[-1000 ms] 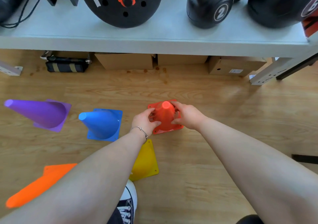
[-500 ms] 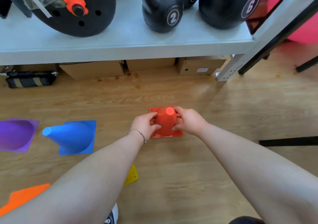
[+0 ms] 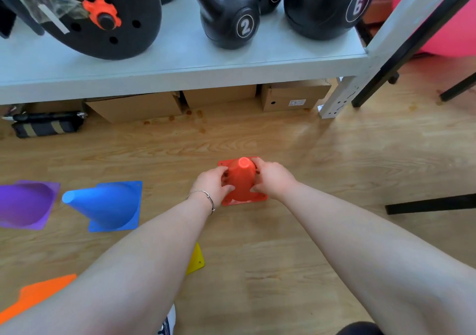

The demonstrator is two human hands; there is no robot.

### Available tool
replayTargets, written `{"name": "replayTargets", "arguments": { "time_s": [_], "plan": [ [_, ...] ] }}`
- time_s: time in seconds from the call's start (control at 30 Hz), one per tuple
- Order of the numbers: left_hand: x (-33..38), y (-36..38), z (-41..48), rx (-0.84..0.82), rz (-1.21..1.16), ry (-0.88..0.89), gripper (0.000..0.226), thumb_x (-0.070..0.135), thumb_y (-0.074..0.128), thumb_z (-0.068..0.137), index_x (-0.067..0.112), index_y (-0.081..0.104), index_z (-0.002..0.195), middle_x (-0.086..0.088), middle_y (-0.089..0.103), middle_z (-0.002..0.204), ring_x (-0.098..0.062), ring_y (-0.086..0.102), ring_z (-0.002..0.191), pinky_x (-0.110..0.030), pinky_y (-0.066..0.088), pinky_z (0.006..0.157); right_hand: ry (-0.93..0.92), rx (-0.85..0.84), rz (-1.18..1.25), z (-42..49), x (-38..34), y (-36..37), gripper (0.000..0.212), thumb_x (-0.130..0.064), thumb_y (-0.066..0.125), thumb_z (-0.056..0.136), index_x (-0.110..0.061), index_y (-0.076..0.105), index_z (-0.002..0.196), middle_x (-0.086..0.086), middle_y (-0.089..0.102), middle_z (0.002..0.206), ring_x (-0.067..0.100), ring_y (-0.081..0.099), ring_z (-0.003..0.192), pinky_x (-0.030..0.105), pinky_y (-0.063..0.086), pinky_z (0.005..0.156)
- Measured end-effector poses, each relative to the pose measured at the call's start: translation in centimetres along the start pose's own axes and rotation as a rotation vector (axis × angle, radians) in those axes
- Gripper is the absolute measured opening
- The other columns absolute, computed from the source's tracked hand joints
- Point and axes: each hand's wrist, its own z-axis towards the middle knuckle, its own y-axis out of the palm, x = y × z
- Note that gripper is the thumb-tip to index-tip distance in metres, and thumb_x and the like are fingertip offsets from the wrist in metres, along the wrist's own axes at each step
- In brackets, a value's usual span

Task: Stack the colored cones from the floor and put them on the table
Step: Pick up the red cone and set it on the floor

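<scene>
Head view: cam is swinging right vs 1 s ago, so purple cone (image 3: 24,203) is sliding to the left edge and yellow cone (image 3: 197,258) is mostly hiding behind the left forearm. Red cone (image 3: 242,180) is staying upright on the floor (image 3: 322,244), no lift yet. Judgement: grasp is done, the stack is not begun, all cones are still down.

Left hand (image 3: 212,186) is gripping the red cone's left side, fingers (image 3: 226,189) curling shut on the cone wall. Right hand (image 3: 273,178) is clamping the opposite side, fingertips (image 3: 255,187) pressing the wall near the base. Both are closed on it, no gap visible.

Blue cone (image 3: 108,204) is lying on its side left of the red cone, purple further left. Orange cone (image 3: 38,296) is sitting near-left of it. Table (image 3: 180,77) is standing beyond the red cone, kettlebell (image 3: 229,20) on top.
</scene>
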Motion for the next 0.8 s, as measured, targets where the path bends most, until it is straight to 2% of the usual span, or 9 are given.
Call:
{"name": "replayTargets", "arguments": {
  "time_s": [0.13,0.27,0.37,0.47,0.53,0.63,0.8],
  "plan": [
    [0.9,-0.4,-0.9,-0.030,0.238,0.024,0.057,0.030,0.067,0.093,0.016,0.047,0.144,-0.011,0.060,0.139,-0.032,0.058,0.127,-0.039,0.049,0.105,-0.013,-0.038,-0.129,-0.6,0.4,-0.3,0.094,-0.036,0.077,0.082,-0.019,0.022,0.156,0.012,0.055,0.139,0.033,0.054,0.125,0.038,0.047,0.094],
    [1.5,-0.7,-2.4,0.002,0.430,0.015,0.056,0.035,0.060,0.096,0.015,0.040,0.145,-0.011,0.052,0.141,-0.034,0.052,0.129,-0.044,0.047,0.102,-0.052,0.028,-0.301,-2.3,0.3,-1.6,0.092,-0.040,0.072,0.086,-0.015,0.020,0.157,0.011,0.042,0.154,0.030,0.041,0.141,0.038,0.035,0.112],
    [1.5,-1.2,-3.7,0.117,0.577,0.036,0.065,0.039,0.060,0.094,0.015,0.034,0.148,-0.009,0.044,0.151,-0.031,0.042,0.139,-0.043,0.039,0.112,-0.070,0.144,-0.383,-3.8,0.1,-2.6,0.077,-0.030,0.062,0.094,-0.015,0.021,0.156,0.012,0.033,0.159,0.030,0.026,0.149,0.043,0.021,0.122],
    [1.7,-2.6,-5.2,0.238,0.666,0.084,0.064,0.035,0.055,0.098,0.014,0.030,0.153,-0.011,0.034,0.160,-0.030,0.030,0.149,-0.047,0.029,0.122,-0.109,0.254,-0.404,-5.0,-0.6,-3.6,0.062,-0.019,0.047,0.098,-0.015,0.023,0.156,0.012,0.028,0.161,0.031,0.021,0.151,0.046,0.017,0.122],
    [2.1,-4.0,-6.3,0.279,0.692,0.079,0.061,0.033,0.049,0.100,0.014,0.028,0.155,-0.013,0.031,0.162,-0.030,0.028,0.151,-0.048,0.027,0.123,-0.144,0.279,-0.423,-5.8,-1.6,-4.7,0.066,-0.024,0.052,0.097,-0.016,0.022,0.156,0.011,0.027,0.162,0.030,0.020,0.151,0.045,0.016,0.122],
    [2.5,-6.3,-8.0,0.320,0.704,0.025,0.064,0.036,0.048,0.101,0.015,0.025,0.156,-0.012,0.028,0.163,-0.030,0.026,0.152,-0.047,0.025,0.123,-0.222,0.273,-0.445,-6.9,-3.7,-6.7,0.083,-0.039,0.065,0.091,-0.017,0.019,0.157,0.009,0.025,0.163,0.028,0.019,0.152,0.044,0.016,0.123],
    [0.9,-9.8,-10.4,0.364,0.726,-0.020,0.061,0.023,0.047,0.103,0.015,0.020,0.157,-0.012,0.025,0.164,-0.029,0.025,0.152,-0.046,0.027,0.124,-0.327,0.301,-0.450,-7.5,-7.6,-9.1,0.088,-0.042,0.067,0.089,-0.021,0.016,0.158,0.007,0.023,0.164,0.027,0.019,0.152,0.042,0.015,0.124]
  ]
}}
